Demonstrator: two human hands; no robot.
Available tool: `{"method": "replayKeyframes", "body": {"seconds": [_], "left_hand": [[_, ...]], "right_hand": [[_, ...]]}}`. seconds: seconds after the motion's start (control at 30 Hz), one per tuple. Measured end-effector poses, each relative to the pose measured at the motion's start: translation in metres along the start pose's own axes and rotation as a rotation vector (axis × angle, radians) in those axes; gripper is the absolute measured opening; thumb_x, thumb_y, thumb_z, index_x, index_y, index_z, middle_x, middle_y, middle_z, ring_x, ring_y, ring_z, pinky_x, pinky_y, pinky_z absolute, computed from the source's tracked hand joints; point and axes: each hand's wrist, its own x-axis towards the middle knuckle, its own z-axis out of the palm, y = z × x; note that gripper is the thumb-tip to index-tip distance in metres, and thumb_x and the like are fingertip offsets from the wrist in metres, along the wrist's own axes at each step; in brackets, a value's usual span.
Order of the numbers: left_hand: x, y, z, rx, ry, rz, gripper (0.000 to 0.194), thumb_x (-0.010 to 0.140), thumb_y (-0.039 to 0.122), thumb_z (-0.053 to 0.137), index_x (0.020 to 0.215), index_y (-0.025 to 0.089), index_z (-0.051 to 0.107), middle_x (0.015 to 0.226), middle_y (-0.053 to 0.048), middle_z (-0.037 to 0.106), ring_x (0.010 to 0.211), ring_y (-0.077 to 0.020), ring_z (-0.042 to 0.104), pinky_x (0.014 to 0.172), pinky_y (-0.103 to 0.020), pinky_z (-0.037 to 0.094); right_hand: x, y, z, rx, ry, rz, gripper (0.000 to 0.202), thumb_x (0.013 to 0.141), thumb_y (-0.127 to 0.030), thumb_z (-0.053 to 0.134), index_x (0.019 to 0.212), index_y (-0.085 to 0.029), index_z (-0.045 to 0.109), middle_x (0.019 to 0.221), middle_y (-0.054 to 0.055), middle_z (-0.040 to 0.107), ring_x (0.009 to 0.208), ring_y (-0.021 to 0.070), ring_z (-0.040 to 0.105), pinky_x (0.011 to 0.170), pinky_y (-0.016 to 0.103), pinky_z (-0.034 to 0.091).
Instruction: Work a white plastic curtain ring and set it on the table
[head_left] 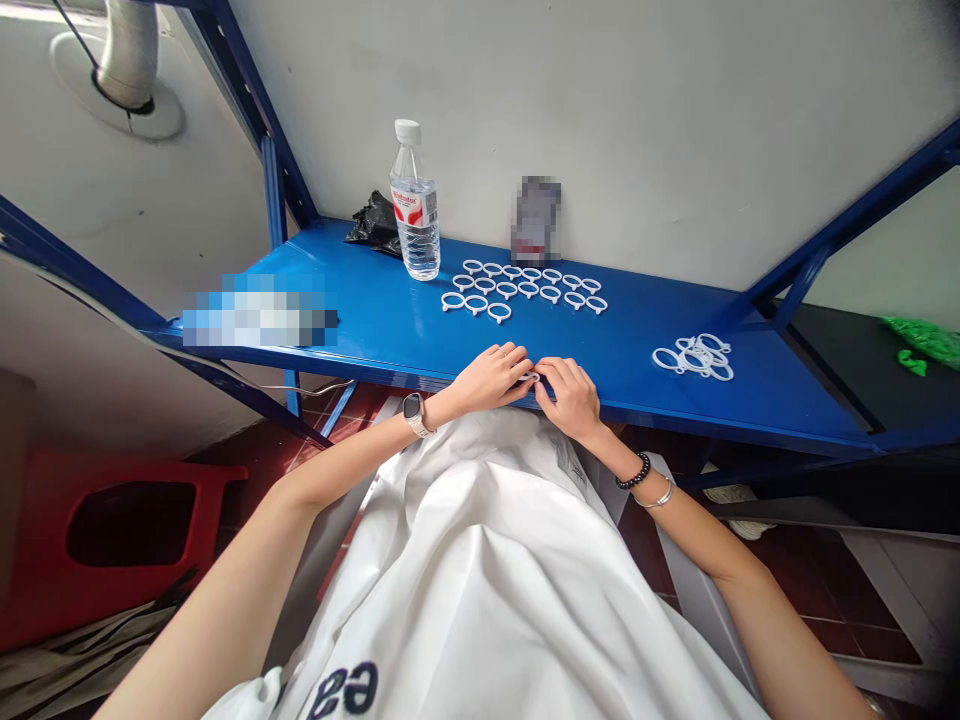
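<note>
At the front edge of the blue shelf (390,330), a small white plastic ring (530,376) is pinched between both hands. My left hand (491,378), with a watch on the wrist, closes its fingers on the ring's left side. From the other side my right hand (570,395) grips it with thumb and fingers, covering much of it. Beyond the hands, several white rings with small tabs (507,290) lie spread in three rows. To the right, several more rings (694,358) overlap in a loose pile.
An upright water bottle (416,215) stands at the back, beside a crumpled black plastic bag (373,222). A blurred dark object (535,220) leans on the wall. Blurred blue-white packaging (259,312) lies at the left end. Blue metal posts (274,190) frame the shelf. A red stool (202,500) stands lower left.
</note>
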Motion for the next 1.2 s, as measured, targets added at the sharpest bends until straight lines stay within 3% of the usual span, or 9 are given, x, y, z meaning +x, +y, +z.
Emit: {"method": "replayKeyframes", "body": {"seconds": [1.2], "left_hand": [[0.0000,-0.0002,-0.0006,0.006,-0.021,0.003,0.035,0.106,0.035,0.032,0.096,0.015,0.059,0.091,-0.009,0.059,0.080,-0.0211,0.052,0.068,-0.033,0.036]], "right_hand": [[0.0043,-0.0031,-0.0043,0.111,0.013,0.071,0.012,0.096,-0.025,0.048,0.097,-0.023,0.060,0.104,0.006,0.070,0.090,0.0233,0.059,0.077,0.036,0.046]]}}
